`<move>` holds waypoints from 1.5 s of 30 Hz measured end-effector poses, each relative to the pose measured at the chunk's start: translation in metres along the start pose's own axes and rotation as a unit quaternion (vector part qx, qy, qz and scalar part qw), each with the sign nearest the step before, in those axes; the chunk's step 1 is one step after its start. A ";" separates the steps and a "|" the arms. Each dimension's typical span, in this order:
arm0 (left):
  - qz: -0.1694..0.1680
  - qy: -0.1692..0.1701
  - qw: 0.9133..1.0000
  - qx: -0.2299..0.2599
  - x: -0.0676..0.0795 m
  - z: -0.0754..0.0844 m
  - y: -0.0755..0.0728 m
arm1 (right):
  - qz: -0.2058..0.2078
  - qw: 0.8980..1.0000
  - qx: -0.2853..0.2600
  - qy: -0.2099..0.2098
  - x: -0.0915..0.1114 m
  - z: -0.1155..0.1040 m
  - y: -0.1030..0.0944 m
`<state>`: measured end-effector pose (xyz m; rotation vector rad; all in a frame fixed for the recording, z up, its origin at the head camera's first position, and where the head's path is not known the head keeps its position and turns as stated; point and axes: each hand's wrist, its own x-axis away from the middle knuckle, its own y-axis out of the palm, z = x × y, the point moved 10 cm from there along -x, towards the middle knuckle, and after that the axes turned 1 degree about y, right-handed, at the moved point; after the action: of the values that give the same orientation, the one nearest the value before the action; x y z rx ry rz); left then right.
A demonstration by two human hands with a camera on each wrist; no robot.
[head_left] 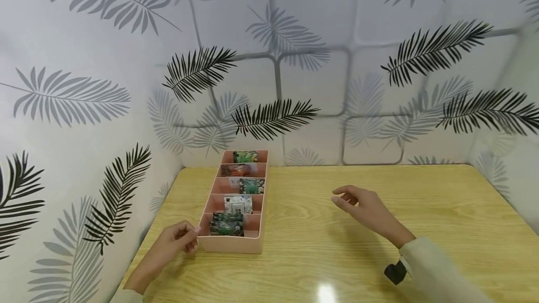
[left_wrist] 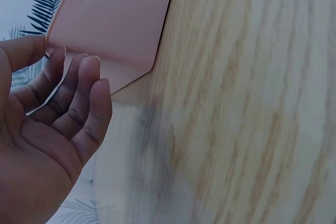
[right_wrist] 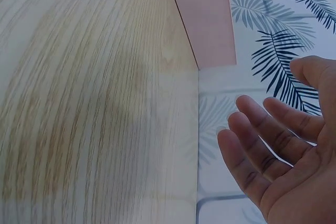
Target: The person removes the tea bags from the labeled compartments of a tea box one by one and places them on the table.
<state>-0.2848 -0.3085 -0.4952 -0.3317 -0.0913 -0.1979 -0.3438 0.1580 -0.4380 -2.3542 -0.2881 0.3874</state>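
Observation:
A long pink divided storage box [head_left: 230, 245] stands on the table, left of centre in the head view. Small printed packets lie in its compartments: a dark green stack [head_left: 227, 226] in the nearest, a white packet [head_left: 238, 205] behind it, then a green packet [head_left: 251, 186], a red one [head_left: 236, 170], and a yellow-green one [head_left: 245, 156] farthest back. My left hand [head_left: 174, 241] grips the box's near left corner between thumb and fingers, seen close up in the left wrist view. Held above the table to the right of the box, my right hand [head_left: 365, 205] has loosely curved fingers and holds nothing.
The wood-grain table [head_left: 328, 237] extends right of the box to a back edge against a wall [head_left: 311, 83] with leaf-patterned covering. Another wall closes off the left side. A black device [head_left: 396, 272] is strapped at my right wrist.

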 end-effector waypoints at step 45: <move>-0.020 0.045 0.998 -0.034 -0.005 0.003 0.003 | -0.095 0.989 -0.054 -0.097 -0.053 -0.105 0.101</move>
<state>-0.2895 -0.3033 -0.4939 -0.3892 -0.0025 -0.2556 -0.3464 0.0035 -0.4244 -2.3712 -0.6350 0.5211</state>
